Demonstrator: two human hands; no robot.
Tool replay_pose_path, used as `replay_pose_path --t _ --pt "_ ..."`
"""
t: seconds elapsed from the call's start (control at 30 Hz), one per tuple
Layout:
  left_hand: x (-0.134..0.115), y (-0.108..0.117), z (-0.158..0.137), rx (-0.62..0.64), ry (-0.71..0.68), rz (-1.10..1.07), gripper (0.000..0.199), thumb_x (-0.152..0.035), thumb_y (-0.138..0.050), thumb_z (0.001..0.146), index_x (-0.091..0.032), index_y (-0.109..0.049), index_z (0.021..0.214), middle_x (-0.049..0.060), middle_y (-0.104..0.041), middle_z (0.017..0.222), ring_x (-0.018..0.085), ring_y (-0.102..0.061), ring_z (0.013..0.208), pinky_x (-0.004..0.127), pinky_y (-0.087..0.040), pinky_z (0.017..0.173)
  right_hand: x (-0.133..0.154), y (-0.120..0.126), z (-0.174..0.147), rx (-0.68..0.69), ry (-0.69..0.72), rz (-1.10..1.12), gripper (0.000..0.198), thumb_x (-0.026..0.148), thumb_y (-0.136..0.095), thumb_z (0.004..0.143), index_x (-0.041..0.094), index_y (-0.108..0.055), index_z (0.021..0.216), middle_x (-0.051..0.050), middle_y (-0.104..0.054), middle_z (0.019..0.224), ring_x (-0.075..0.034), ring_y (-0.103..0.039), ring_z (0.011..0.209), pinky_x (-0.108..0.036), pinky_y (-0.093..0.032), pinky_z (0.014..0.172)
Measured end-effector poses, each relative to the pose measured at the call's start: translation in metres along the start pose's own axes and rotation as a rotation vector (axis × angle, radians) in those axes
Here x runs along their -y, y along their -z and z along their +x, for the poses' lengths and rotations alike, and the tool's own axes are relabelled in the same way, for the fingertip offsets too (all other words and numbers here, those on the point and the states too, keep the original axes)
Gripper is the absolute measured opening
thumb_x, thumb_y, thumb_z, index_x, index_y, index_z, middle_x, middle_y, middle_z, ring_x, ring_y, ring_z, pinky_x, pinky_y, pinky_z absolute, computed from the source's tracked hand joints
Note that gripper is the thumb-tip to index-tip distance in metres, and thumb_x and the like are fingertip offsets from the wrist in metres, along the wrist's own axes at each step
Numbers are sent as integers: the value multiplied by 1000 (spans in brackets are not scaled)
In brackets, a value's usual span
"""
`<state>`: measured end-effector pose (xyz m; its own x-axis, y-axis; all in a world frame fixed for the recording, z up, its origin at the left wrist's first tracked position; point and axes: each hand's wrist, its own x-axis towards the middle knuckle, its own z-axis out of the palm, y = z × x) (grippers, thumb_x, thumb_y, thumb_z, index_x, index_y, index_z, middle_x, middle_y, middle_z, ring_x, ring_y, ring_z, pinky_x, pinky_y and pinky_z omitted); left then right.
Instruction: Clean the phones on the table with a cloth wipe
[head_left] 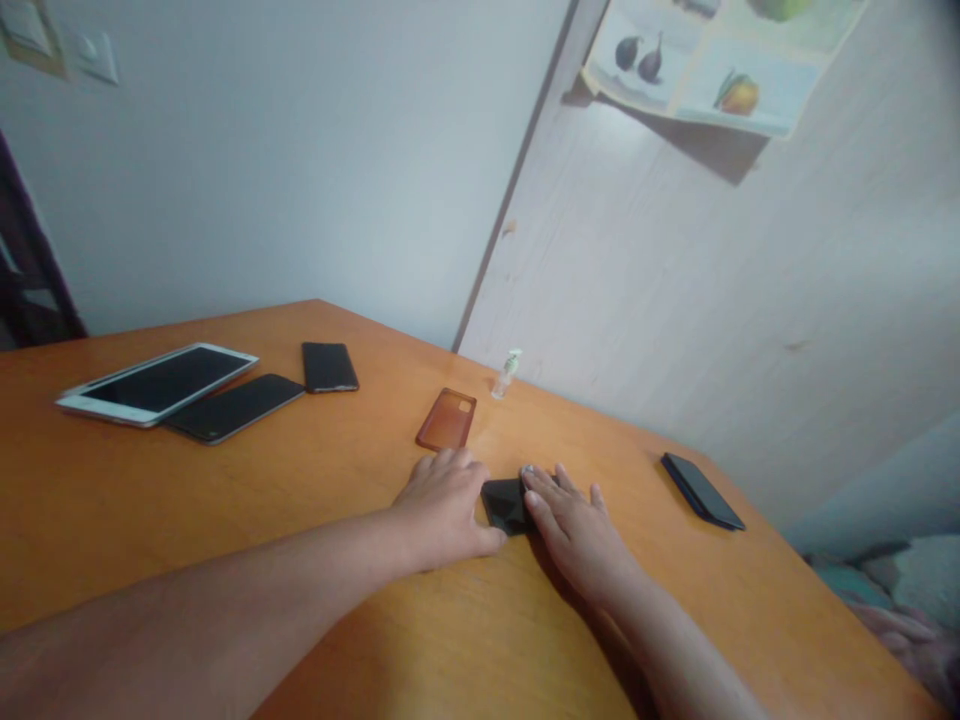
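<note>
A black smartphone (504,505) lies face up on the wooden table, its glossy screen partly covered by both hands. My left hand (444,508) is at its left end, thumb at the near edge and fingers at the far edge, steadying it. Across the right part of the screen lies my right hand (574,530), fingers pressed down together. A small pale bit (527,469) shows at its fingertips; what it belongs to is hidden. Just beyond my left hand rests a brown translucent phone case (448,418). A small clear spray bottle (506,375) stands behind it.
At the left, a white tablet (161,382) overlaps a dark phone (236,408), with another black phone (330,367) nearby. A dark phone in a cover (702,490) lies near the table's right edge. Walls border the table (360,460) at the back; a fruit poster (720,60) hangs above.
</note>
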<state>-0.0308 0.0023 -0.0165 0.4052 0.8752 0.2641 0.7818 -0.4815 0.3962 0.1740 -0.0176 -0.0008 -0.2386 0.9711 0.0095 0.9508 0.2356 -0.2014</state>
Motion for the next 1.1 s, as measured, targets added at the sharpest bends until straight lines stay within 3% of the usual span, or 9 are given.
replay_pose_path --t 0.17,0.37,0.57,0.8,0.87,1.0,1.1 --pt "2 -6 1 -36 12 -41 61 -48 -68 66 -22 -53 119 10 -61 115 33 -54 108 43 -42 88 20 -1 -5 106 227 49 55 52 -18 101 31 -33 150 0 -28 157 -28 -12 148 -65 -3 114" --pt "1 -5 1 -25 25 -94 80 -48 -70 64 -20 -42 133 12 -60 125 35 -51 117 44 -41 92 14 -3 0 49 87 7 57 54 -19 100 29 -34 150 -1 -31 157 -31 -9 148 -67 -2 114" --pt "2 -6 0 -39 11 -84 81 -48 -67 67 -17 -39 137 14 -58 129 35 -50 119 45 -40 95 18 -1 -6 109 220 58 55 53 -18 101 33 -29 151 2 -28 157 -28 -10 148 -65 -4 115" --pt "2 -3 0 -11 -37 -43 63 -53 -70 66 -23 -55 120 9 -60 117 33 -51 111 44 -41 92 -23 -3 2 1 -176 -135 57 50 -22 100 23 -34 149 -5 -31 156 -34 -14 147 -74 -6 108" --pt "2 -3 0 -6 -50 -29 58 -54 -69 68 -24 -59 116 9 -60 113 33 -52 108 44 -41 89 -19 -2 -2 19 -128 -129 57 50 -23 100 23 -33 150 -5 -30 157 -33 -12 147 -73 -6 109" --pt "3 -2 0 3 -63 -16 51 -57 -65 72 -25 -62 112 8 -60 107 32 -52 105 42 -42 86 4 1 -16 123 165 -13 55 51 -23 100 31 -27 152 -2 -26 158 -28 -11 148 -66 -7 114" --pt "3 -2 0 13 -74 -14 51 -57 -65 72 -25 -63 112 8 -59 107 32 -52 106 42 -42 86 1 5 -16 137 150 -22 56 54 -22 100 31 -29 151 -1 -26 158 -29 -12 148 -66 -7 114"
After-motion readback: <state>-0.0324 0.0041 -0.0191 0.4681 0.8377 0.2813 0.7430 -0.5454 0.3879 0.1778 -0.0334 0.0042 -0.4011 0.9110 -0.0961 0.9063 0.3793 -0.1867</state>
